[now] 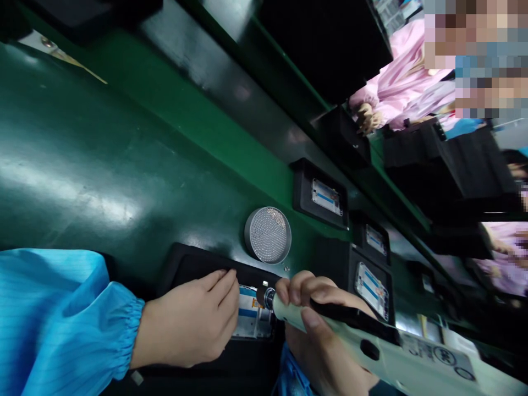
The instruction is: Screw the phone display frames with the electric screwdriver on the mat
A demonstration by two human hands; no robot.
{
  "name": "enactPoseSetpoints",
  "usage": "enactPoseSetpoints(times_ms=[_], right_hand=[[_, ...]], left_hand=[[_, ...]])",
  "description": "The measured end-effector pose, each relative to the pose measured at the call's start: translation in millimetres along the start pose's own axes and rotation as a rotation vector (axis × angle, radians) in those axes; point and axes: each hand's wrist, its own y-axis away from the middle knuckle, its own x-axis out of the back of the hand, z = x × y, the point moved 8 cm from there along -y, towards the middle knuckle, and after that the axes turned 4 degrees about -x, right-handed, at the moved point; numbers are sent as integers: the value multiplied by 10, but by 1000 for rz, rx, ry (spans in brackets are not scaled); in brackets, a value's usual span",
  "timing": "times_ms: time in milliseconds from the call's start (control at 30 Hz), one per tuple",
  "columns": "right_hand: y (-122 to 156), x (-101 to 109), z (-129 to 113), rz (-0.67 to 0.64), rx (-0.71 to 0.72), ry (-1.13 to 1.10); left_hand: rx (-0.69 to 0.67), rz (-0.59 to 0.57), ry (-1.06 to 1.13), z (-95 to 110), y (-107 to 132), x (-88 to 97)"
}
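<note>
In my right hand (319, 324) is a pale green electric screwdriver (355, 341), fingers wrapped round its front end and lever. Its tip points left, over an open phone housing (251, 324) with blue strips inside. That housing lies in a black tray (192, 261). My left hand (196, 316) lies over the housing's left end, fingers pressed together and bent down against it; the fingertips are partly hidden. Just beyond the tray stands a round grey dish (268, 235) with a dotted inner surface and small screws along its far side. A few loose screws (286, 269) lie beside the dish.
More black trays with phone housings (326, 196) (373, 289) stand to the right on the green bench (124, 154). A dark raised ledge (231, 82) runs diagonally behind. Large black boxes (325, 44) stand at the back, near people in pink sleeves (396, 71).
</note>
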Motion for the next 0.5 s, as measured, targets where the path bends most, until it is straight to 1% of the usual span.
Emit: enactPoseSetpoints(times_ms=[233,400,500], right_hand=[[-1,1,-24,-3,64,11],[16,-19,29,-16,67,-16],[4,9,23,-30,66,-39]], left_hand=[[-12,-21,-11,26,7,8],[4,-18,13,-14,-14,1],[22,-19,24,-33,-13,4]])
